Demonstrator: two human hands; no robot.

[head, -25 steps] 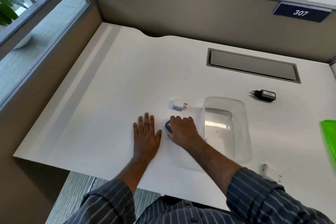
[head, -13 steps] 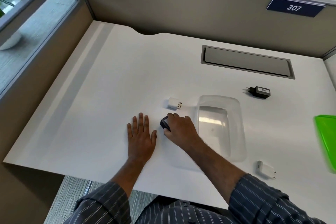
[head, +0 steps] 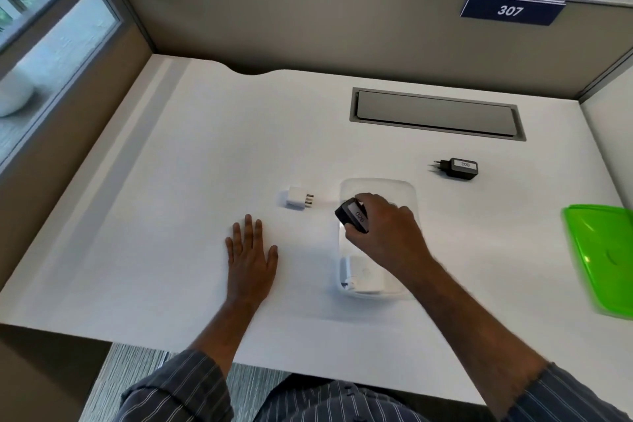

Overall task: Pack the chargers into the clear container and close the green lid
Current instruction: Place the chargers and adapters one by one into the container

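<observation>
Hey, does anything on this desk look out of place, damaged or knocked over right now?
Nothing stands out. The green lid lies off the clear container, as expected mid-packing.

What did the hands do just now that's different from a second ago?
The right hand lifted the black charger off the desk and carried it rightward, over the clear container. It grips the charger above the opening. The left hand stayed flat on the desk. The white charger, the other black charger and the green lid did not visibly move.
</observation>
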